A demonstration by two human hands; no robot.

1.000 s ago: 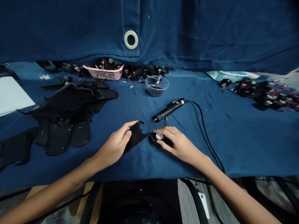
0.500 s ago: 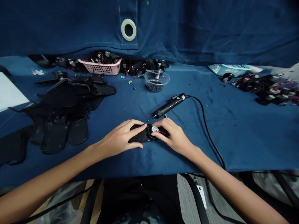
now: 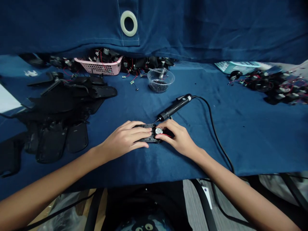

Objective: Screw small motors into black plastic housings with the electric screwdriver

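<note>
Bare left hand [image 3: 122, 138], bare right hand [image 3: 179, 138]; dark top [image 3: 146, 208], cartoon-eye print [image 3: 143, 227].

The cloth [image 3: 216, 134] is navy, the lattice basket [image 3: 97, 66] pink, the electric screwdriver [image 3: 174, 106] black with a white band.

We lose most of the black casing [image 3: 147, 138] under the left hand [image 3: 122, 139] and the right hand [image 3: 179, 138]; its full outline stays hidden; the small round part [image 3: 158, 131] shows only a white disc between the fingers, and we cannot tell how it sits in the casing; at 12 o'clock the blue cloth [image 3: 168, 29] hangs down and hides whatever lies behind it; at 11 o'clock the pink basket [image 3: 97, 69] holds a jumble too small to tell; the grains in the clear plastic bowl [image 3: 150, 77] are too small to name; at 2 o'clock the wired parts [image 3: 271, 85] blur; at 9 o'clock the frame's edge cuts off the white sheet [image 3: 7, 102].
</note>
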